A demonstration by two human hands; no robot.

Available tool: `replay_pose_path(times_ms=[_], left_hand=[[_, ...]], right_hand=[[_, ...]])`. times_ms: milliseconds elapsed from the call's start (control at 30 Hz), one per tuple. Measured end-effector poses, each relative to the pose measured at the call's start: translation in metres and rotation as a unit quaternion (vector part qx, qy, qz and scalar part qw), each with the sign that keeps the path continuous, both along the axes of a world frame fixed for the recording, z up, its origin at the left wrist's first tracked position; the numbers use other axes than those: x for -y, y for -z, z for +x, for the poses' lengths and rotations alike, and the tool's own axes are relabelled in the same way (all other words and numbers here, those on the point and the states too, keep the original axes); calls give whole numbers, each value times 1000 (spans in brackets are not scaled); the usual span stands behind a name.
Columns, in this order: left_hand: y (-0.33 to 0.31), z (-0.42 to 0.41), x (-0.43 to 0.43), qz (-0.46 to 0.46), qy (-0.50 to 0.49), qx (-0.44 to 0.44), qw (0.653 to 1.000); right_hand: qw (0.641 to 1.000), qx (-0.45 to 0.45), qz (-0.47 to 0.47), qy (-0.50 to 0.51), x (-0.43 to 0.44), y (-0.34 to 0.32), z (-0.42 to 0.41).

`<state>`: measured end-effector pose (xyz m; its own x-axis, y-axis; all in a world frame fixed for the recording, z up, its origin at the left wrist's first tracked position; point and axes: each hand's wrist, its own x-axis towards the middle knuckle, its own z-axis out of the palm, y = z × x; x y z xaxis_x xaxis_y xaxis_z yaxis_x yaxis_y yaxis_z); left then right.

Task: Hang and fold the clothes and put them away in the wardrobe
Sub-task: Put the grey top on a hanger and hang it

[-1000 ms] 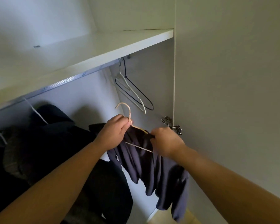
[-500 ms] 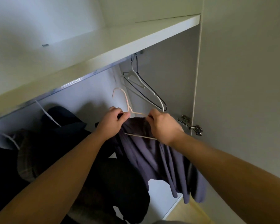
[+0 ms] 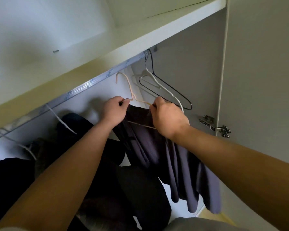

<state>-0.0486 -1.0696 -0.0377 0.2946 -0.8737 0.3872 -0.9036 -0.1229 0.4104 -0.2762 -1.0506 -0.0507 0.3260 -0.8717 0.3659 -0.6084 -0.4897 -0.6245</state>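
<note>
- reached with both bare forearms from low at the camera up into the wardrobe.
- saw a dark grey-purple garment draped over the bottom bar of a beige hanger, with long folds falling down under the right forearm.
- pinched the left shoulder of the beige hanger with the left hand, fingers curled tight, thumb and forefinger closed on the wire just beside the neck.
- gripped the right shoulder with the right hand, fingers curled round the wire at the top edge of the garment; could not tell if some cloth was caught in the grip also.
- held the hook above both hands, near the rail but apart from it, not yet hooked on.
- found dark clothes already hung on the rail at the left, and a white hanger and a black hanger bare at the right end, just behind the right hand.
- judged the task as partly done: counted the dark clothes as finished and this garment as on its hanger but not on the rail.
- judged as left to do, probably, hooking it into the free part of the rail between the dark clothes and the bare hangers.
- saw no folded clothes anywhere in view, so could say nothing about the folding part.
</note>
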Motion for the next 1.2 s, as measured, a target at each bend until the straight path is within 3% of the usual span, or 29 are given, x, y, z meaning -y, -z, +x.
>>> replay_pose_path(times_ms=[167, 333, 767, 1033, 1200], left_hand=[[-16, 23, 7, -85, -32, -34, 995], [-25, 44, 8, -90, -51, -17, 994], [-15, 63, 12, 30, -113, -40, 992], [-22, 62, 1, -8, -129, -28, 991], [-24, 64, -8, 21, -132, -1, 991]], right_hand=[[998, 36, 14, -46, -8, -25, 28], [996, 50, 39, -69, -19, -34, 56], [994, -9, 85, -70, -12, -19, 98], [994, -46, 49, -89, -9, -23, 114], [994, -36, 53, -84, -15, -16, 121]])
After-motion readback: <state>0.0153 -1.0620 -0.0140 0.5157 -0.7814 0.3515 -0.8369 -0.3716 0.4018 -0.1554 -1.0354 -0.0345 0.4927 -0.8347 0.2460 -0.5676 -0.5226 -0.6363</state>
